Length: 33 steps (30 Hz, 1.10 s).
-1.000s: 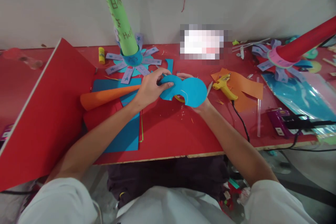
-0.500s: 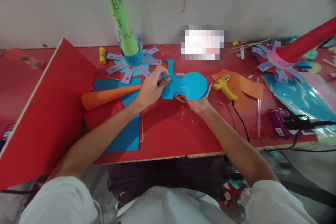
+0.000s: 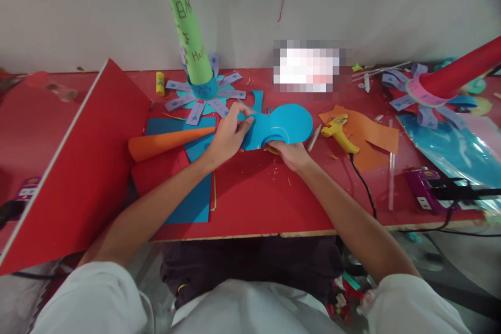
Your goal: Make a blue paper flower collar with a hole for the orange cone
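My left hand pinches the left edge of a blue paper cutout with rounded lobes, held just above the red table. My right hand is under the cutout's lower edge, its fingers mostly hidden by the paper, gripping it; something yellow shows by the fingers. An orange paper cone lies left of my left hand, on blue paper sheets. Behind stands a green paper tube on a base of purple strips.
A yellow glue gun with black cord lies on orange paper to the right. A large red sheet leans at left. A glue stick, a red tube, shiny blue film and a purple device are also around.
The blue cutout has moved away from me and lower toward the table, both hands following. The view has shifted slightly.
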Motion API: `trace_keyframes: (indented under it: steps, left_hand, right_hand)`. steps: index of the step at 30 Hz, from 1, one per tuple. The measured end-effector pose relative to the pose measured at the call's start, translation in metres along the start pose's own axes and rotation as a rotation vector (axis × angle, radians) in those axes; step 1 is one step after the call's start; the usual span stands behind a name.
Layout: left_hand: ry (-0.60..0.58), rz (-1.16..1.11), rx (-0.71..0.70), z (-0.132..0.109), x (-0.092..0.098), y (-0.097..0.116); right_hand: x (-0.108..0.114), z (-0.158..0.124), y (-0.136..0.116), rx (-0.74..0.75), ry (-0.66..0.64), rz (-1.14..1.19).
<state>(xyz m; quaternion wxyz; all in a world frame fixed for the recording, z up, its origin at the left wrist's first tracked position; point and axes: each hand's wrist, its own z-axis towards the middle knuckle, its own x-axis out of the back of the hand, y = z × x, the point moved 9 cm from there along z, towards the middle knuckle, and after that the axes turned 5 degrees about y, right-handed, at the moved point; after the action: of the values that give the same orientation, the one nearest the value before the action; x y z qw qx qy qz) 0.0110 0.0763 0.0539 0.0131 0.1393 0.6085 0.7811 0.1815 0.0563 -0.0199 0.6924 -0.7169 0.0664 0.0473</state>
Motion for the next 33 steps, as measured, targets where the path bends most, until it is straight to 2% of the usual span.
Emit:
trace_keyframes:
  steps: [3,7,11,13,17,20,23,26,29,33]
  left_hand:
    - [-0.031,-0.015,0.076,-0.016,-0.004,-0.012]
    - [-0.059,-0.074,0.169,-0.037,-0.013,-0.039]
    - [-0.097,-0.133,0.251,-0.044,-0.019,-0.061]
    - [-0.089,-0.125,0.219,-0.042,-0.018,-0.060]
    - [0.073,-0.042,0.033,-0.036,0.002,-0.044]
    - [0.183,-0.027,-0.085,-0.033,0.016,-0.037]
    - [0.259,-0.088,-0.071,-0.030,0.028,-0.042]
    - [0.292,-0.206,0.003,-0.026,0.034,-0.050]
    - [0.326,-0.232,0.016,-0.024,0.037,-0.049]
    - [0.261,-0.211,-0.024,-0.023,0.032,-0.043]
  right_hand:
    - [-0.007,-0.001,-0.012,0.101,-0.057,-0.010]
    - [-0.024,-0.006,-0.032,0.225,-0.181,-0.075]
    - [-0.028,-0.007,-0.037,0.279,-0.191,-0.123]
    - [-0.029,-0.007,-0.034,0.284,-0.190,-0.116]
    - [-0.028,-0.009,-0.039,0.332,-0.162,-0.145]
    - [-0.015,-0.009,-0.048,0.338,-0.055,-0.175]
    - [0.013,-0.007,-0.054,0.348,0.152,-0.203]
    - [0.032,-0.009,-0.057,0.412,0.272,-0.255]
    - [0.031,-0.012,-0.056,0.456,0.243,-0.280]
    - [0.019,-0.015,-0.052,0.411,0.139,-0.317]
